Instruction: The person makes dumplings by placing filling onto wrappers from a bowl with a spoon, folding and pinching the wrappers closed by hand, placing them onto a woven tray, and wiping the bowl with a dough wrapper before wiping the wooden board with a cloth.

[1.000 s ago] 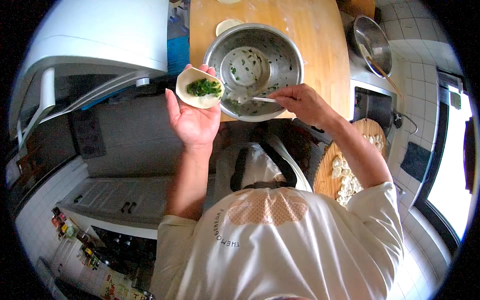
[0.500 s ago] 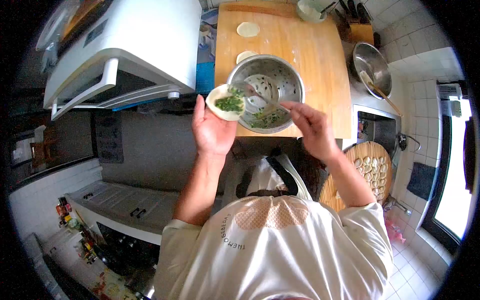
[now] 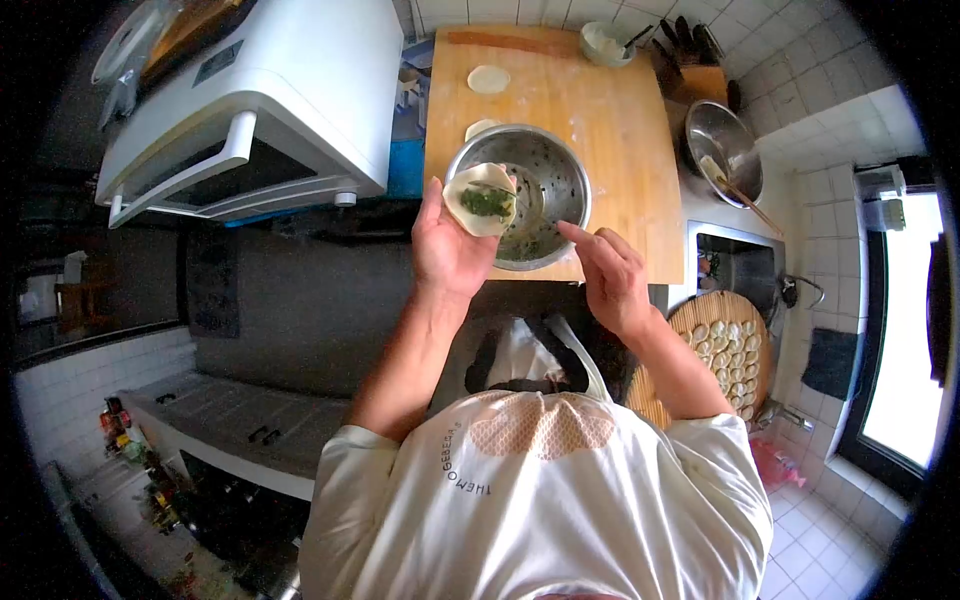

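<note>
A round dumpling wrapper (image 3: 460, 213) lies on the upturned palm and fingers of my left hand (image 3: 448, 255), with chopped green filling (image 3: 487, 202) heaped in it. That hand is over the left side of a steel mixing bowl (image 3: 574, 165), which has some green filling at its bottom. My right hand (image 3: 615, 275) is at the bowl's right front rim, its fingers curled in a grip and the index finger stretched toward the bowl. The spoon in its grip hardly shows against the shiny metal.
Two more wrappers, one a flat disc (image 3: 489, 79), rest on the wooden board (image 3: 630, 150). A small bowl (image 3: 605, 45) and a knife block (image 3: 708, 85) stand behind. To the right are another steel bowl (image 3: 690, 150), a sink (image 3: 745, 265) and a round tray (image 3: 655, 385) of dumplings.
My left hand has moved right with the wrapper, now over the bowl. The filling sits more centrally in the wrapper. My right hand has drawn slightly back toward me, and the spoon shows less clearly.
</note>
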`<state>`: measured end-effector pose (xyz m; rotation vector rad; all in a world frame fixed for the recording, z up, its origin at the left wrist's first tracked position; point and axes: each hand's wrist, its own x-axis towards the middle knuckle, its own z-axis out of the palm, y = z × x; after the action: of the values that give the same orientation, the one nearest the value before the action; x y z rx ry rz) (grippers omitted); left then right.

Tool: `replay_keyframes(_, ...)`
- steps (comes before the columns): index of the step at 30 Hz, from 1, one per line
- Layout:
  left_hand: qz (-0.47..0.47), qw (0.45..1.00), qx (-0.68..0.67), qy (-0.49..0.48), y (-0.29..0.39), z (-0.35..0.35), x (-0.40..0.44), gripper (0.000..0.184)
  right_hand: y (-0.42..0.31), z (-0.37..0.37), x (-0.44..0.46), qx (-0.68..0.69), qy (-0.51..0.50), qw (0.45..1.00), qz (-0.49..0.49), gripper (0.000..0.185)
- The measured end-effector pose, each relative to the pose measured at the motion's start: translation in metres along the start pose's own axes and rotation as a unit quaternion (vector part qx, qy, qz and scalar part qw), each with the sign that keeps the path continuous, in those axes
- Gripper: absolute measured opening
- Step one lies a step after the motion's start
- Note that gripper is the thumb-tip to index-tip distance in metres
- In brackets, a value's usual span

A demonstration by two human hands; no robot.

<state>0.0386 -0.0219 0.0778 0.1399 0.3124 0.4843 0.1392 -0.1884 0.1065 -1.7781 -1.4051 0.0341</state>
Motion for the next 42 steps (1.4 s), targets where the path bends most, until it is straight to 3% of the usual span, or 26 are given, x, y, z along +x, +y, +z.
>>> replay_keyframes(8, 0.0, 1.0, 0.014, 0.011, 0.0, -0.012, 0.007, 0.044, 0.01, -0.002, 0.001, 0.068, 0.013, 0.997, 0.037, 0.032)
replay_keyframes(12, -0.017, 0.998, 0.035, 0.039, 0.003, -0.021, 0.004, 0.04, 0.03, -0.001, 0.001, -0.019, 0.015, 0.997, 0.072, 0.038)
replay_keyframes(15, -0.041, 0.998, 0.049, 0.026, 0.006, -0.023, 0.001, 0.039, 0.055, 0.015, -0.008, -0.184, -0.065, 0.981, 0.001, 0.036)
replay_keyframes(16, -0.052, 0.997, 0.056, 0.021, 0.006, -0.023, 0.0, 0.039, 0.06, 0.021, -0.011, -0.182, -0.068, 0.981, 0.002, 0.036)
replay_keyframes(18, -0.068, 0.997, 0.045, 0.018, 0.008, -0.022, -0.002, 0.04, 0.065, 0.03, -0.014, -0.274, -0.17, 0.946, 0.001, 0.032)
replay_keyframes(23, -0.115, 0.993, 0.02, -0.005, 0.01, -0.03, -0.004, 0.042, 0.052, 0.022, -0.004, -0.246, -0.244, 0.937, 0.033, 0.032)
replay_keyframes(25, -0.122, 0.992, 0.033, 0.009, 0.008, -0.03, -0.006, 0.042, 0.03, 0.009, 0.015, -0.131, -0.121, 0.981, -0.08, 0.032)
replay_keyframes(26, -0.124, 0.992, 0.031, 0.011, 0.007, -0.03, -0.007, 0.042, 0.023, 0.006, 0.021, -0.131, -0.124, 0.981, -0.077, 0.032)
replay_keyframes(28, -0.163, 0.985, 0.058, 0.002, 0.006, -0.028, -0.006, 0.042, 0.013, 0.006, 0.031, -0.105, -0.116, 0.967, -0.202, 0.03)
replay_keyframes(33, -0.182, 0.981, 0.061, -0.025, 0.002, -0.024, -0.008, 0.036, 0.01, 0.013, 0.045, -0.073, -0.149, 0.961, -0.222, 0.025)
replay_keyframes(36, -0.171, 0.982, 0.084, -0.002, 0.001, -0.026, -0.006, 0.034, 0.016, 0.018, 0.049, -0.051, -0.139, 0.965, -0.217, 0.023)
replay_keyframes(38, -0.19, 0.966, 0.167, -0.05, 0.002, -0.033, -0.005, 0.038, 0.018, 0.025, 0.052, 0.026, -0.091, 0.988, -0.121, 0.019)
replay_keyframes(39, -0.192, 0.966, 0.166, -0.051, 0.001, -0.032, -0.004, 0.038, 0.02, 0.029, 0.053, 0.025, -0.091, 0.988, -0.12, 0.019)
replay_keyframes(41, -0.202, 0.969, 0.138, -0.027, 0.001, -0.024, -0.006, 0.039, 0.024, 0.035, 0.054, 0.091, -0.068, 0.994, 0.001, 0.015)
replay_keyframes(42, -0.203, 0.969, 0.138, -0.028, 0.001, -0.019, -0.007, 0.039, 0.026, 0.037, 0.053, 0.09, -0.067, 0.994, 0.002, 0.015)
